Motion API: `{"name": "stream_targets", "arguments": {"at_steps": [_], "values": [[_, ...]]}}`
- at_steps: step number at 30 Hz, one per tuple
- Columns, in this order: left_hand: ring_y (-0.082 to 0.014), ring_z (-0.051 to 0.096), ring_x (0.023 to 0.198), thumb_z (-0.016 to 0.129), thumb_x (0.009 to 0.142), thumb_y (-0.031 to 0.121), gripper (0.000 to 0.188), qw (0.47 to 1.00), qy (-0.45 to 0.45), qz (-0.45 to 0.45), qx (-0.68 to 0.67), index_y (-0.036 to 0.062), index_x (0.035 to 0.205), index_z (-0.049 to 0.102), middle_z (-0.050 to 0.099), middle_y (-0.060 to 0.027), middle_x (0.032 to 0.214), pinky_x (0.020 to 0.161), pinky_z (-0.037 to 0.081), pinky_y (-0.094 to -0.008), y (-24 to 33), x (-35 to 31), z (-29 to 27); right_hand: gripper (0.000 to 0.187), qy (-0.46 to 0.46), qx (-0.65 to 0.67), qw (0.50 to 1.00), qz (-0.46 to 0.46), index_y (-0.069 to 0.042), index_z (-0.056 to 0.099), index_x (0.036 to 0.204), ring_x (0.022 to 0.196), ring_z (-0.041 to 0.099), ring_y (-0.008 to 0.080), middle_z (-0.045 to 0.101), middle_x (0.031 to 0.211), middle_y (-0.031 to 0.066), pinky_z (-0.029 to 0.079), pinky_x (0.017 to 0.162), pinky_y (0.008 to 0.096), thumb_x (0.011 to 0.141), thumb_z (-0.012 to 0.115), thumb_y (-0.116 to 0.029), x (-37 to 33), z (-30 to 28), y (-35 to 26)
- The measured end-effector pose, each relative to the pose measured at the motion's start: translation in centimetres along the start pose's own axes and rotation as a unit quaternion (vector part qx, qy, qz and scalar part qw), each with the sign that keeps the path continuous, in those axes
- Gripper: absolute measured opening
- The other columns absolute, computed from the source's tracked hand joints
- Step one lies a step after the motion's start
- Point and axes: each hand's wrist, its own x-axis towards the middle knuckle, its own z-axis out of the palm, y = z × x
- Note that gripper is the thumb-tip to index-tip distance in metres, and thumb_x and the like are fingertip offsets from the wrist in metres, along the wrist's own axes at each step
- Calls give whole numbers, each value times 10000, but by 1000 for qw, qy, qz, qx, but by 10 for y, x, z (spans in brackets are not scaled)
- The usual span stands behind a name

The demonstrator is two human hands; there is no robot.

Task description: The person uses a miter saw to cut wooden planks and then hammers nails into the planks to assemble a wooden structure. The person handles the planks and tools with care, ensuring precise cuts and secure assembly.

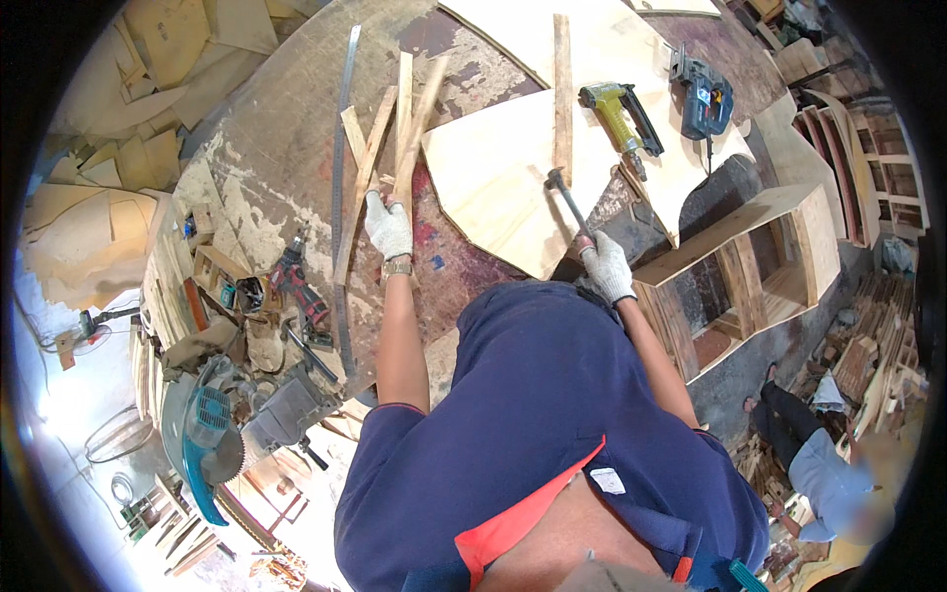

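My left hand (388,227), in a white work glove, grips the near end of a narrow wooden strip (425,116) whose far part is smeared by motion. Other wooden strips (364,176) lie close around that hand, next to a long metal ruler (343,128). Also gloved, my right hand (607,268) is wrapped round the handle of a hammer (569,202). The hammer's head points away from me, over a pale plywood sheet (493,183). A longer wooden strip (562,94) lies on the plywood just beyond the hammer.
A nail gun (623,116) and a jigsaw (704,99) lie on the plywood at the right. A curved wooden frame (745,266) stands near my right arm. At left are a cordless drill (296,281) and a mitre saw (205,434). Another person (824,469) is at lower right.
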Motion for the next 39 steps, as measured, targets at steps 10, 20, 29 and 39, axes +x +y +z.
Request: {"name": "stream_targets", "arguments": {"at_steps": [10, 20, 29, 39], "values": [[-224, 682, 784, 808, 924, 267, 478, 982, -129, -62, -122, -8, 1281, 649, 719, -138, 921, 751, 560, -378, 50, -66, -21, 404, 64, 33, 997, 6, 0, 662, 1083, 1006, 666, 511, 695, 1011, 320, 510, 852, 547, 1056, 560, -390, 4, 13, 34], [-472, 675, 1062, 795, 901, 390, 576, 975, -217, -13, 51, 0, 1264, 578, 698, -288, 1121, 898, 530, -546, 39, -103, -6, 394, 8, 53, 998, 32, -20, 662, 1091, 1018, 667, 508, 705, 1017, 301, 511, 860, 550, 1064, 559, -400, -5, 5, 32], [-440, 738, 1019, 729, 958, 282, 721, 943, -318, 6, -99, 93, 1587, 432, 752, -279, 1124, 852, 561, -508, 80, -105, -47, 423, 17, 39, 999, 22, 13, 646, 1125, 1055, 665, 502, 699, 1063, 315, 510, 886, 548, 1062, 559, -396, -8, 4, 29], [-92, 682, 868, 715, 925, 227, 476, 676, -421, -130, -591, -82, 1287, 698, 733, -41, 994, 756, 521, -219, 127, -68, -119, 425, 2, 71, 997, 31, 15, 656, 1092, 1051, 669, 502, 700, 1050, 319, 510, 886, 547, 1050, 575, -400, -7, 10, 37]]}}
